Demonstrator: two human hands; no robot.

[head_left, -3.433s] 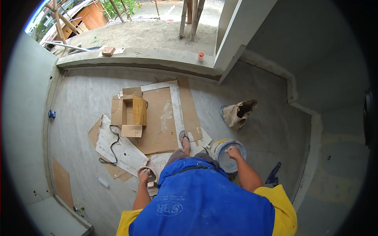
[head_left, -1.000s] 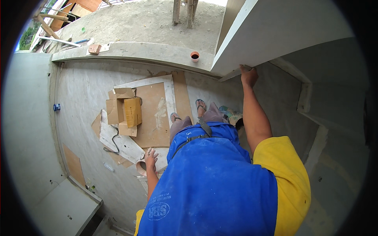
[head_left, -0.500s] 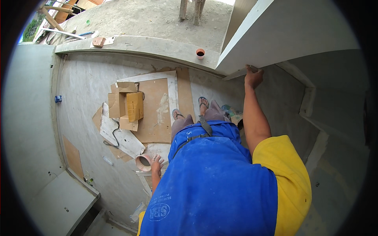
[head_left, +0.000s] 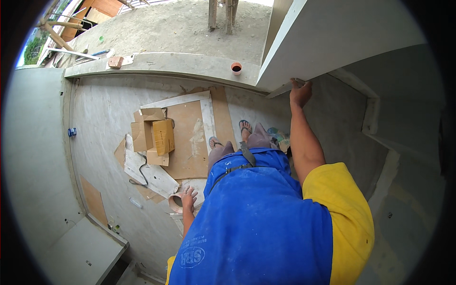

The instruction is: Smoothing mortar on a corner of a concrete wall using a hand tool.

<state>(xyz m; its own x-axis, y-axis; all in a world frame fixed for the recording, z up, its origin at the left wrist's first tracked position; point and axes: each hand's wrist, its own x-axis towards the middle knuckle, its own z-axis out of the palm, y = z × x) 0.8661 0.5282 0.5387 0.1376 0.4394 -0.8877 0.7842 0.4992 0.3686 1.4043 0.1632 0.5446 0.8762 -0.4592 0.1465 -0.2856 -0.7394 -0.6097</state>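
Observation:
My left hand (head_left: pixel 189 195) hangs low beside my blue shirt and grips a brownish roll of tape (head_left: pixel 174 203). My right arm is stretched upward, and my right hand (head_left: pixel 300 92) presses against the lower corner of a grey wall panel (head_left: pixel 332 42). Something small and pale shows at its fingertips; I cannot tell whether the hand holds it. My feet in sandals (head_left: pixel 244 127) stand on the cardboard below.
Open cardboard boxes (head_left: pixel 153 135) and flat cardboard sheets (head_left: pixel 190 140) lie on the grey concrete floor, with a black cable (head_left: pixel 140 173) beside them. A bucket (head_left: pixel 278 137) is partly hidden by my body. An orange pipe end (head_left: pixel 236 68) sits on the ledge.
I have risen from a crouch; my right hand left the bucket and went up to the wall panel's corner, where it stays. My left hand keeps the tape roll low.

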